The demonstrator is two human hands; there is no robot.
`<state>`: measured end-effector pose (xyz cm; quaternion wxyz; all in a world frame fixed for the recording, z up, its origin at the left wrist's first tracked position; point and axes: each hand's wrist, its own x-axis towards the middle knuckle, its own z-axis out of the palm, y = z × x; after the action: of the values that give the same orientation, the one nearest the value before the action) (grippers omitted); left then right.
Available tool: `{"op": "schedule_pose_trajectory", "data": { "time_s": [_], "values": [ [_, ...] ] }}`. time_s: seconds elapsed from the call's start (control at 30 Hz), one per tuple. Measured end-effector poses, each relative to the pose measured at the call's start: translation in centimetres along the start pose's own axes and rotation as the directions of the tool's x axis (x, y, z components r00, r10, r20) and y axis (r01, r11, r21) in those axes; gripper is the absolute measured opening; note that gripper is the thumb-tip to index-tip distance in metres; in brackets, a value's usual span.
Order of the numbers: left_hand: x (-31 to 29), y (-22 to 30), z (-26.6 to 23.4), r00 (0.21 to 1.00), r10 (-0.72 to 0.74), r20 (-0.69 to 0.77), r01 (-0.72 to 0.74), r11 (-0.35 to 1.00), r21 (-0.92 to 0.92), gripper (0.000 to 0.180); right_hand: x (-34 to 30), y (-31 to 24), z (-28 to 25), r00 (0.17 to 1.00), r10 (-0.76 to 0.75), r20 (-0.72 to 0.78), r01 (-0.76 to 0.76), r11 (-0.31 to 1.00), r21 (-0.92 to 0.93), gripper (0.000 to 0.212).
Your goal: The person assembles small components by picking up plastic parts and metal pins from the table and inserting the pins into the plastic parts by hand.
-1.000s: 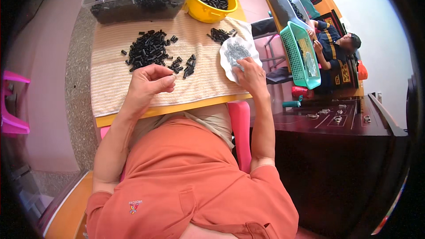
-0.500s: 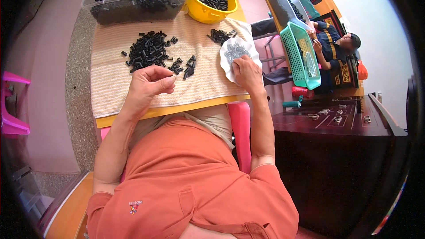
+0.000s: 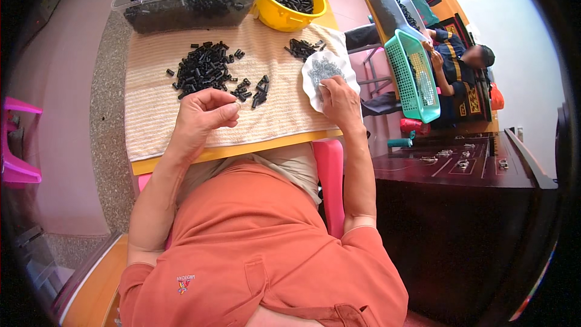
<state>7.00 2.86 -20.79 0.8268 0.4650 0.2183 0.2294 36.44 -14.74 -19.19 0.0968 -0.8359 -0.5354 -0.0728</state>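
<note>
My left hand (image 3: 209, 112) is closed in a pinch over the towel (image 3: 284, 124), just below a heap of small black tubular parts (image 3: 203, 71). A tiny pale thing shows at its fingertips, too small to name. Beside those fingertips lie a few loose black parts (image 3: 260, 92). At the right, my right hand (image 3: 340, 102) reaches over a white wavy-edged dish (image 3: 311, 92), its fingertips together among small clear or silvery pieces (image 3: 324, 71). Whether it grips a piece is hidden.
A clear plastic bin (image 3: 187, 18) and a yellow basin (image 3: 284, 21), both full of black parts, stand at the table's far side. A smaller black pile (image 3: 298, 49) lies by the dish. Across the way, a person (image 3: 451, 63) works near a green basket (image 3: 417, 106).
My right hand has shifted very slightly over the dish, its fingers still among the small pieces. The left hand stays in the same place and pinch.
</note>
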Motion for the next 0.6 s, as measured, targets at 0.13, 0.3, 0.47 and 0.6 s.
{"op": "schedule_pose_trajectory", "data": {
  "time_s": [0.13,0.3,0.47,0.6],
  "values": [
    [-0.1,0.2,0.0,1.0,0.005,-0.003,-0.005,1.0,0.01,0.014,-0.4,0.5,-1.2,0.998,-0.012,-0.061,0.014,1.0,0.025,0.016],
    [0.0,0.1,0.1,1.0,-0.004,-0.005,0.004,1.0,0.01,0.013,-1.1,1.4,-2.6,0.991,0.13,0.03,-0.127,0.989,-0.082,0.024],
    [0.0,0.0,0.2,1.0,-0.008,-0.002,0.008,1.0,0.008,0.013,-1.2,2.0,-1.9,0.976,0.183,0.121,-0.178,0.983,-0.05,0.023],
    [0.0,-0.2,0.0,1.0,-0.005,0.002,0.005,1.0,0.004,0.014,-0.9,2.2,-1.2,0.981,0.166,0.104,-0.165,0.986,-0.02,0.019]
  ]
}}
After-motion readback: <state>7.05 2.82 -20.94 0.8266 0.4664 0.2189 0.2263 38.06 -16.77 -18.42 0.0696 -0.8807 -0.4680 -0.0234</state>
